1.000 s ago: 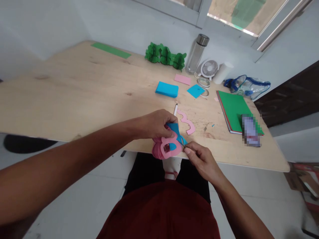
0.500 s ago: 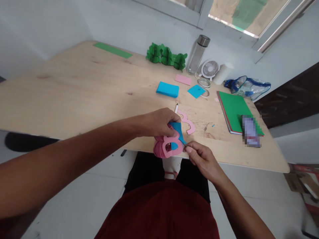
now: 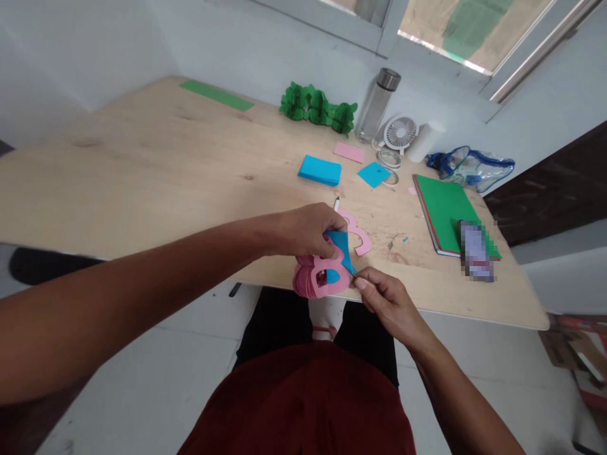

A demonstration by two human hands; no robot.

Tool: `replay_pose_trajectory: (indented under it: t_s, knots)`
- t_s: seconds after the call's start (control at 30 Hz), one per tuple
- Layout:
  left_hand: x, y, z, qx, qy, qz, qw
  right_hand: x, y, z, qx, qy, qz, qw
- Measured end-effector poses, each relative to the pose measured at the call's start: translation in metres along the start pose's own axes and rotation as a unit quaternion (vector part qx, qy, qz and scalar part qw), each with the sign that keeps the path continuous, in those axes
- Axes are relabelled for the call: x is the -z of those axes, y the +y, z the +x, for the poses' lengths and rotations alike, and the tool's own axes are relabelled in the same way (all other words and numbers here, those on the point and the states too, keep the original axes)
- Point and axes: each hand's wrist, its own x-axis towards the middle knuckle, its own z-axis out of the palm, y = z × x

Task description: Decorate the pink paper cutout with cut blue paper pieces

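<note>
My left hand [image 3: 318, 229] is closed on a pink paper cutout [image 3: 331, 284] with scalloped edges and a hole, together with a piece of blue paper [image 3: 339, 240]. Several pink layers fan out at the cutout's left, and blue shows through its hole. My right hand [image 3: 383, 297] pinches a thin, dark, pointed tool [image 3: 351, 271] against the blue paper's lower right edge; my fingers hide most of it, so its kind is unclear. Just beyond the hands, a curvy pink paper offcut [image 3: 364, 243] lies on the table beside a white pen [image 3: 336, 204].
Farther back lie a blue paper stack [image 3: 319, 170], a blue sheet [image 3: 374, 174], a pink sheet [image 3: 349, 151] and tape rolls [image 3: 389, 158]. A bottle [image 3: 378, 107], a small fan [image 3: 400, 133] and green paper garland [image 3: 317, 109] line the wall. At right, a phone [image 3: 475, 249] overlaps a green folder [image 3: 448, 212].
The tool's dark tip now shows more, lying across the blue paper's edge. Both hands and the held papers have shifted only slightly; the things on the table stay put.
</note>
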Motion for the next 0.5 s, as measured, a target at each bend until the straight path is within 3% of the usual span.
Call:
replay_pose_trajectory:
  t_s: [0.5]
  knots:
    - [0.0003,0.0031,0.0028,0.007,-0.014,0.011,1.0,0.0005,0.0009,-0.0002,0.002,0.004,-0.019,1.0]
